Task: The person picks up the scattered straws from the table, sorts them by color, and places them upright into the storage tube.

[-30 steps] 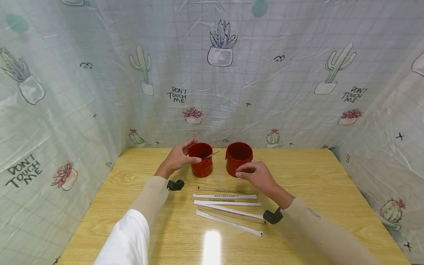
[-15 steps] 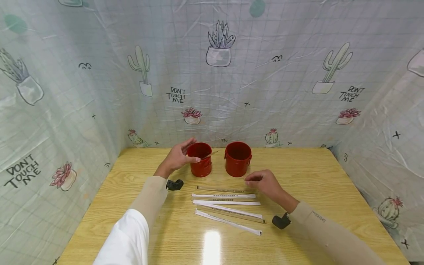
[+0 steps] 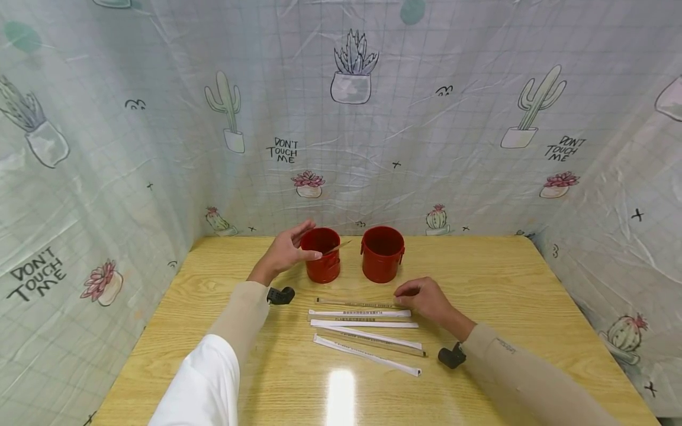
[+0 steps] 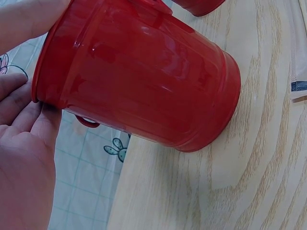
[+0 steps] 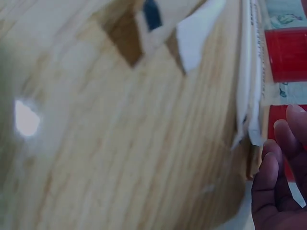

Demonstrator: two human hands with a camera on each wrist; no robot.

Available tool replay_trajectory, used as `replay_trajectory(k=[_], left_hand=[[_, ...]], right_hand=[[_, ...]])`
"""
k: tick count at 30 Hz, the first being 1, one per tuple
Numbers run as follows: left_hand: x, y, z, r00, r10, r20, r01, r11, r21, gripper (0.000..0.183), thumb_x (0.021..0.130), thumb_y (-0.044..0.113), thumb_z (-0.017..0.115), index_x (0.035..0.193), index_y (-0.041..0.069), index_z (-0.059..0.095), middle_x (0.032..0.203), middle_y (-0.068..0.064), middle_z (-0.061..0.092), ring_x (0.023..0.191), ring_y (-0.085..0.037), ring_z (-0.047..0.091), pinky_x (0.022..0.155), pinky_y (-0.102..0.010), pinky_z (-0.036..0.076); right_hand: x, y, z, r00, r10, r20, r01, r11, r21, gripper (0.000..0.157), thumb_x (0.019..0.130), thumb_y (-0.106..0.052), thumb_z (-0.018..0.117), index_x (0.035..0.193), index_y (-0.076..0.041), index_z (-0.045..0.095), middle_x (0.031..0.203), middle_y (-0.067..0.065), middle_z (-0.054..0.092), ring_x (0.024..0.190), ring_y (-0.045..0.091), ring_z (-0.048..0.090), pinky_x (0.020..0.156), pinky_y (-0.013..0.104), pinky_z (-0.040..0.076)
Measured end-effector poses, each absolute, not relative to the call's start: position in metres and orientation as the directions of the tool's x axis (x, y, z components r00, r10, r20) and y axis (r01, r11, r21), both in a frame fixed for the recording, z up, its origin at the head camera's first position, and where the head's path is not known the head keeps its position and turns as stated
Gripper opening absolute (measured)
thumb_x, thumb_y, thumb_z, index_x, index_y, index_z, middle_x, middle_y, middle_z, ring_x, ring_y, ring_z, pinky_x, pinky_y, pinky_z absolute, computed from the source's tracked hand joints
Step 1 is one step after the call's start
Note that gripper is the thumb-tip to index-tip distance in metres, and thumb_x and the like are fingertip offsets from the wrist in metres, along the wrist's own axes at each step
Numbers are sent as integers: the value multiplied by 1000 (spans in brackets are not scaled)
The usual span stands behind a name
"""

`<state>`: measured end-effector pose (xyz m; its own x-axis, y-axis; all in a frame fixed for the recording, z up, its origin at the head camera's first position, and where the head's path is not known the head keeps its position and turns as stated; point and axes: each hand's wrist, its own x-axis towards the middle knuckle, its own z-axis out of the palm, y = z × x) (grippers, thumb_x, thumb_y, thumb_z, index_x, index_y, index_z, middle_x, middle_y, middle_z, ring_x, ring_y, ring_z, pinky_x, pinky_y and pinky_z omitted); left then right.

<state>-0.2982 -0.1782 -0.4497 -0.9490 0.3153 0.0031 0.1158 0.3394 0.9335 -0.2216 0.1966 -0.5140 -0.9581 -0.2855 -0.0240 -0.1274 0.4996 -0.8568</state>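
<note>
My left hand [image 3: 285,254] holds the rim of the left red bucket [image 3: 323,270], thumb on the near side and fingers around the far left. Out of that bucket leans a thin brown paper-wrapped straw [image 3: 342,245]. Beside it stands a second red bucket [image 3: 380,270], upright. My right hand [image 3: 430,300] is low over the table, fingertips at the right end of the farthest brown-wrapped straw [image 3: 351,303]. In the right wrist view, the right hand's fingers [image 5: 266,167] are bent loosely and apart, close to the straw ends.
Several wrapped straws, some white [image 3: 367,324] and some brown, lie roughly side by side on the wooden table [image 3: 229,384]. Behind the buckets hangs a cactus-print curtain [image 3: 373,142] that also closes both sides. Dark wrist cameras [image 3: 452,356] stick out below the hands.
My right hand has moved from in front of the right bucket, rightward and nearer, down to the end of the farthest brown straw. The left hand has stayed on its bucket.
</note>
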Motion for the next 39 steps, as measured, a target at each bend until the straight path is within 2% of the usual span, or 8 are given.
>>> replay_trajectory(k=[6, 14, 21, 30, 39], left_hand=[[-298, -178, -449, -949, 316, 8, 120, 338, 933, 98, 87, 15, 85, 166, 12, 27, 170, -5, 37, 159, -28, 33, 125, -45, 37], [-300, -177, -448, -950, 313, 16, 129, 341, 931, 98, 87, 15, 85, 166, 9, 27, 170, -5, 37, 159, -29, 33, 125, -46, 38], [-298, -178, -448, -950, 313, 7, 122, 346, 930, 98, 87, 16, 85, 166, 12, 27, 170, -5, 36, 160, -30, 32, 124, -47, 38], [-296, -179, -449, -948, 317, 7, 123, 346, 930, 98, 87, 18, 85, 166, 14, 27, 170, -4, 36, 160, -29, 31, 125, -47, 37], [-298, -178, -448, -949, 314, -27, 87, 342, 936, 98, 89, 15, 84, 167, 16, 24, 172, -4, 32, 161, -29, 27, 126, -47, 35]], right_hand=[[-223, 193, -519, -960, -277, -31, -129, 542, -830, 10, 89, -8, 81, 98, -6, 83, 94, 6, 79, 83, 14, 65, 72, 22, 55], [-222, 189, -521, -961, -274, -45, -119, 552, -826, 10, 88, -7, 82, 98, -6, 82, 94, 6, 79, 82, 13, 64, 71, 21, 55], [-220, 189, -523, -949, -316, -7, -179, 555, -813, 11, 88, -6, 81, 98, -4, 82, 93, 8, 78, 79, 11, 64, 69, 21, 54], [-218, 185, -525, -944, -330, 13, -214, 581, -785, 10, 86, -2, 81, 95, -6, 81, 90, 4, 77, 78, 10, 63, 69, 20, 54], [-218, 187, -521, -914, -404, 30, -294, 611, -735, 9, 89, -2, 78, 97, -7, 80, 89, 2, 75, 78, 8, 60, 69, 20, 51]])
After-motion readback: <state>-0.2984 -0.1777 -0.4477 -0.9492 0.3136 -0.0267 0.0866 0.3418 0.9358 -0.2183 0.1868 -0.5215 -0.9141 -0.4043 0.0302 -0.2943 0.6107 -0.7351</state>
